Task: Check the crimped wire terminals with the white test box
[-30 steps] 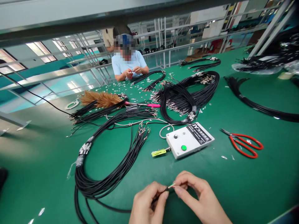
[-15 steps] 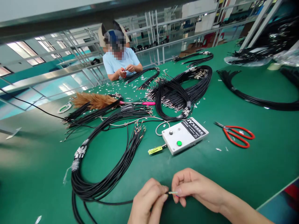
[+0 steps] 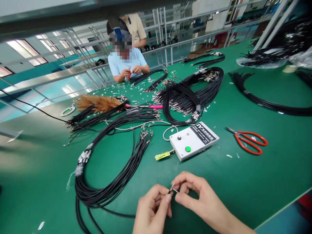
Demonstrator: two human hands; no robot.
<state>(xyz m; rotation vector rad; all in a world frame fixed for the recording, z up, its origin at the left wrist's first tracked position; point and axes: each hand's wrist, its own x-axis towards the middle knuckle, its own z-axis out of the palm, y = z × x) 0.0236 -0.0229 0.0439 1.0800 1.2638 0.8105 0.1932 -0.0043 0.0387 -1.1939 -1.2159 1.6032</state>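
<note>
The left hand is curling in from the bottom edge, thumb and forefinger pinching the end of a black cable just above the table. The right hand is coming in from the lower right, its wrist angling down, fingertips nipping the thin bared wires at the cable's tip. Both hands are meeting near the front edge, below the white box. Half a second ago the hands were sitting lower and the right one was lying flatter; now they are raised slightly and the wire ends are splaying upward. The scissors are lying well apart to the right.
</note>
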